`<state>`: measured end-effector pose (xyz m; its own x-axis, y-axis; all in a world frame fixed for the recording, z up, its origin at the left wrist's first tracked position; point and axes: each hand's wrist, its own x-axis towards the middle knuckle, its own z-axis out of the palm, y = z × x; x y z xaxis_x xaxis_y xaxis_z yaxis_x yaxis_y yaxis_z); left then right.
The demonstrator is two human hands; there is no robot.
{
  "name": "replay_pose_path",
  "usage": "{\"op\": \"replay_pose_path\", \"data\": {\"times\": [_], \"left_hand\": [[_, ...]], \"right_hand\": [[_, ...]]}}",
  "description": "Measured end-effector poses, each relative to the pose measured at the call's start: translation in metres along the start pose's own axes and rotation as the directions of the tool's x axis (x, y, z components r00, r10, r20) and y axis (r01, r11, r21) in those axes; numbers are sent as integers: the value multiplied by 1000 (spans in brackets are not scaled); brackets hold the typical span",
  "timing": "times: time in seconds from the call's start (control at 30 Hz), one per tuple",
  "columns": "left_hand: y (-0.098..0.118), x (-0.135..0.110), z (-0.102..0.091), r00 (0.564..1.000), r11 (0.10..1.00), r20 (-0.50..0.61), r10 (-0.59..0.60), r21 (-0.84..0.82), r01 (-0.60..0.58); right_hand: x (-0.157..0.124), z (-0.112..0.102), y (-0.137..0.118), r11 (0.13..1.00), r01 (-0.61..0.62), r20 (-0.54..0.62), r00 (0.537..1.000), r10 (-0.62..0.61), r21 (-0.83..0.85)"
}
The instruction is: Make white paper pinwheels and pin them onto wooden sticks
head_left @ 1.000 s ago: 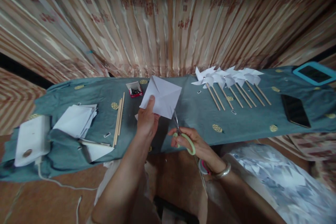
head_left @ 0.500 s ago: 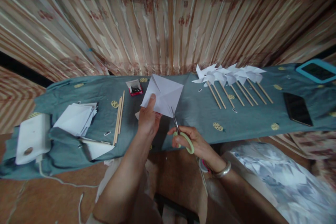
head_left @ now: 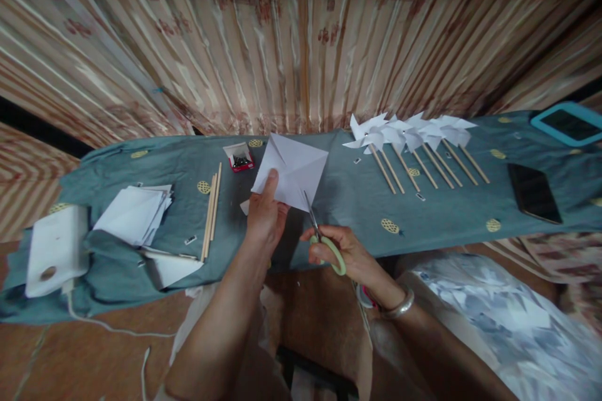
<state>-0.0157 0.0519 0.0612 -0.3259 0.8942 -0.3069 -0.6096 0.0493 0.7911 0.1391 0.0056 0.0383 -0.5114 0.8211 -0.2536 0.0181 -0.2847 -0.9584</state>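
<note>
A square sheet of white paper (head_left: 301, 166) with crease lines is pinched in my left hand (head_left: 266, 210), thumb on top and fingers underneath. A slit runs inward from its upper left corner. My right hand (head_left: 341, 250) grips green-handled scissors (head_left: 336, 257), whose blades lie at the paper's lower corner. How far the blades are parted is hard to make out. Just left of the paper stands a small open red box (head_left: 241, 166) of dark pins. Wooden sticks (head_left: 212, 210) lie beyond my left wrist.
White paper pinwheels (head_left: 411, 135) on sticks lie in a row at the back right. A phone (head_left: 533, 193) and a blue-framed device (head_left: 571, 124) are farther right. At left are stacked paper sheets (head_left: 134, 213) and a white corded device (head_left: 59, 250). A plastic bag of paper pieces (head_left: 512, 313) sits lower right.
The scissor blades have moved slightly inward along the paper's lower corner. My left hand keeps the same hold, and the view has shifted a little.
</note>
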Motion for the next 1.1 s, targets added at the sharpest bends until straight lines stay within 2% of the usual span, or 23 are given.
{"op": "replay_pose_path", "data": {"times": [0.13, 0.4, 1.1], "left_hand": [[0, 0, -2, 1000, 1000, -2, 0, 6, 0], [1, 0, -1, 1000, 989, 10, -2, -145, 4], [6, -3, 3, 1000, 986, -22, -18, -165, 14]], "right_hand": [[1, 1, 1, 1000, 1, -20, 1000, -1, -10], [2, 2, 2, 1000, -5, -9, 1000, 5, -19], [5, 5, -1, 993, -108, -57, 992, 110, 41]]}}
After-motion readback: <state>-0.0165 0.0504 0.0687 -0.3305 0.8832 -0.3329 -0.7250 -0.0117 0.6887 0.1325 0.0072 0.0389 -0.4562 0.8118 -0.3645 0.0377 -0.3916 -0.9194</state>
